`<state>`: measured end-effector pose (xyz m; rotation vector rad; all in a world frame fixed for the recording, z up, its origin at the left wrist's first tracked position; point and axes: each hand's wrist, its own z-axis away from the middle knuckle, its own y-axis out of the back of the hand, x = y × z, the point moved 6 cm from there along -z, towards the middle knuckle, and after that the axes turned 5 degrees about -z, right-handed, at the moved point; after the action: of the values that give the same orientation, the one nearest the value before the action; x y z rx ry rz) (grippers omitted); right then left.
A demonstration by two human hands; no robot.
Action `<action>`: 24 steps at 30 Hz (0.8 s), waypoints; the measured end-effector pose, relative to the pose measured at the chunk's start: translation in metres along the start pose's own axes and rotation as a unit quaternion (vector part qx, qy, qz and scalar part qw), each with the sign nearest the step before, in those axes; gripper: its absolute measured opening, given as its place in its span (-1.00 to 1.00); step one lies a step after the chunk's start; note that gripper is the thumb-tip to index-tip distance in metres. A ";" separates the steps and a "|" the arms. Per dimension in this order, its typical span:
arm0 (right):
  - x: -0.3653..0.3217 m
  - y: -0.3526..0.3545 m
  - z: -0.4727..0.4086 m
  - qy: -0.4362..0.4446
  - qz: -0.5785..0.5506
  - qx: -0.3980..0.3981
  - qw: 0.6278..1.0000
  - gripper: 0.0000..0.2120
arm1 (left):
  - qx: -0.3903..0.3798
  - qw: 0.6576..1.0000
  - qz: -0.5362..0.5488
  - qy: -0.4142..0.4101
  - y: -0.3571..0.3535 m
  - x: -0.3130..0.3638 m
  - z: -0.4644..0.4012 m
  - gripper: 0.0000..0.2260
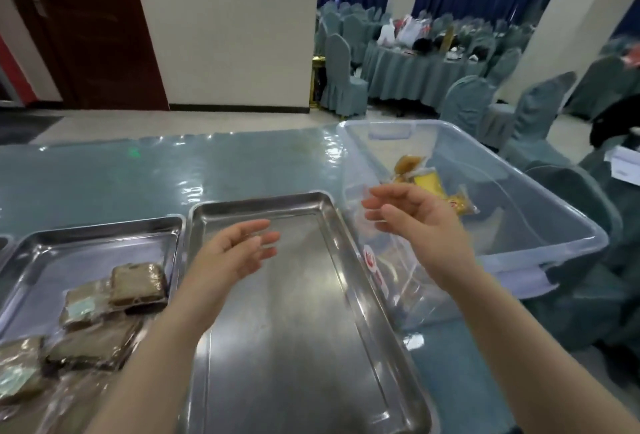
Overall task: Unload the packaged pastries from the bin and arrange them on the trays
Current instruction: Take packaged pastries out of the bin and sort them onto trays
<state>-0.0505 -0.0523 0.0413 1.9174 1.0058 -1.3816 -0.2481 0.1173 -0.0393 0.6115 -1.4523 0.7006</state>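
Note:
A clear plastic bin [540, 212] stands on the right of the table, with a few yellow and brown packaged pastries [429, 184] on its floor. The middle steel tray [294, 347] holds nothing. On the left tray [86, 243] lie several brown wrapped pastries [138, 283]. My left hand [235, 253] hovers over the middle tray, palm turned right, fingers relaxed and holding nothing. My right hand [415, 219] hangs over the bin's near left wall with fingers loosely bent; I see nothing in it.
The table [173, 174] has a shiny teal cover. A red label [372, 262] shows at the bin's near wall. Covered chairs [540, 129] stand close behind and right of the bin. A third tray's edge [2, 243] shows at far left.

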 end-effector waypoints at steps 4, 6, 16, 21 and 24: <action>0.010 0.058 -0.037 0.008 0.083 -0.017 0.996 -0.77 | 0.019 1.000 -0.013 -0.011 -0.033 0.004 -0.019 -0.77; 0.020 0.087 -0.053 -0.002 0.117 -0.033 0.993 -0.73 | 0.034 0.999 -0.011 -0.010 -0.053 0.005 -0.028 -0.77; 0.095 0.180 -0.109 -0.090 0.463 -0.315 0.824 -0.70 | 0.064 0.990 -0.116 -0.055 -0.175 0.031 -0.077 -0.72; 0.128 0.168 -0.108 -0.071 0.510 -0.413 0.751 -0.64 | 0.071 0.950 -0.293 -0.080 -0.220 0.039 -0.090 -0.60; 0.148 0.146 -0.086 -0.090 0.455 -0.448 0.764 -0.55 | 0.030 0.881 -0.467 -0.068 -0.246 0.028 -0.093 -0.46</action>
<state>0.1439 -0.0292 -0.0706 1.1674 0.3586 -0.3461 -0.0025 0.0246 -0.0038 1.3017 -1.0671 -0.0711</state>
